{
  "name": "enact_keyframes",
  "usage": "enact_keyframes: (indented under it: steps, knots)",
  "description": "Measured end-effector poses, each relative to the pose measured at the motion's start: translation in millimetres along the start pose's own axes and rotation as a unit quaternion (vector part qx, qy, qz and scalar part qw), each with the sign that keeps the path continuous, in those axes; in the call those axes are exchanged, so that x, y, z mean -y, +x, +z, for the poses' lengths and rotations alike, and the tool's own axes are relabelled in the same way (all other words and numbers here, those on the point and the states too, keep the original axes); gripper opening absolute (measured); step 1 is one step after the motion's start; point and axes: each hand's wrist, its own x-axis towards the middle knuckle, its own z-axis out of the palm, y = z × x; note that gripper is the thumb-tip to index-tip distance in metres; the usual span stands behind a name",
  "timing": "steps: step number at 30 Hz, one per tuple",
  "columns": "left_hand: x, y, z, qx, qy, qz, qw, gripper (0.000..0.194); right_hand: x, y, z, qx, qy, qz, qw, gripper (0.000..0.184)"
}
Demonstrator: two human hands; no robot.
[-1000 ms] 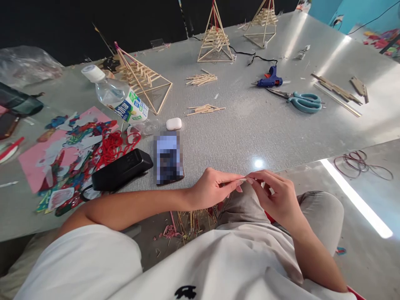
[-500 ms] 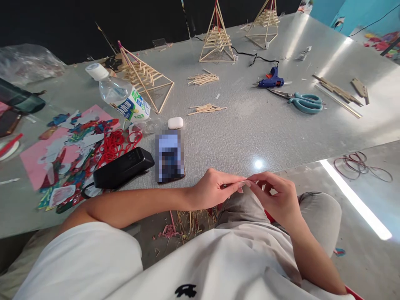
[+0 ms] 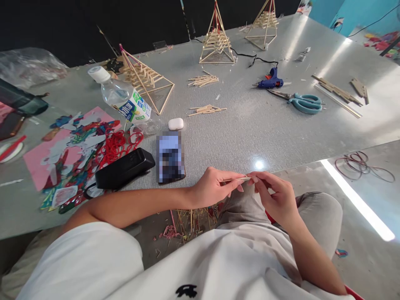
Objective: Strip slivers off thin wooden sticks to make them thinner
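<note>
Just off the table's front edge, over my lap, a thin pale wooden stick (image 3: 243, 178) lies between both hands. My left hand (image 3: 212, 188) pinches it between thumb and fingers. At its other end, my right hand (image 3: 277, 195) has thumb and fingertips closed on it. Two small piles of similar sticks, the farther pile (image 3: 204, 79) and the nearer pile (image 3: 206, 109), lie beyond on the table. A stick pyramid (image 3: 149, 81) leans at the left, and another pyramid (image 3: 218, 43) stands at the back.
A phone (image 3: 170, 158), a white earbud case (image 3: 176, 123), a black device (image 3: 125, 167) and a tilted bottle (image 3: 123, 98) sit left. Red cord (image 3: 114, 146) lies on scraps. A blue glue gun (image 3: 271, 79) and scissors (image 3: 304, 102) lie right. Cut-off sticks (image 3: 192, 221) are below.
My hands have shifted slightly, and more of the stick shows between my fingertips. The right fingers have changed their grip a little. Objects on the table stay in place.
</note>
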Motion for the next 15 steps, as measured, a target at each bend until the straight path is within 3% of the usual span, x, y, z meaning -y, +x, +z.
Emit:
enact_keyframes:
  steps: [5, 7, 9, 10, 12, 15]
  knots:
    - [0.1, -1.8, -0.8, 0.008, 0.003, -0.007, 1.0, 0.036, -4.5, 4.5, -5.4, -0.089, -0.035, -0.002, 0.995, 0.017]
    - [-0.1, -2.4, -1.4, 0.016, -0.008, 0.0, 1.0, 0.038, -9.0, 4.8, -7.2, -0.099, -0.056, -0.013, 0.993, 0.014]
    - [-1.3, -2.6, -2.4, 0.021, -0.019, 0.02, 0.999, 0.039, -12.6, 3.1, -7.1, -0.086, -0.066, -0.024, 0.994, 0.027]
    - [-2.2, -2.5, -3.1, 0.023, -0.02, 0.034, 0.999, 0.039, -13.5, 1.5, -6.3, -0.063, -0.064, -0.025, 0.996, 0.036]
    - [-4.3, -2.1, -4.6, 0.027, -0.016, 0.055, 0.998, 0.04, -13.2, -2.5, -3.5, 0.045, -0.041, -0.013, 0.998, 0.052]
    - [-6.4, -1.4, -6.6, 0.039, -0.014, 0.063, 0.997, 0.039, -9.4, -9.0, 1.3, 0.239, -0.006, 0.013, 0.971, 0.052]
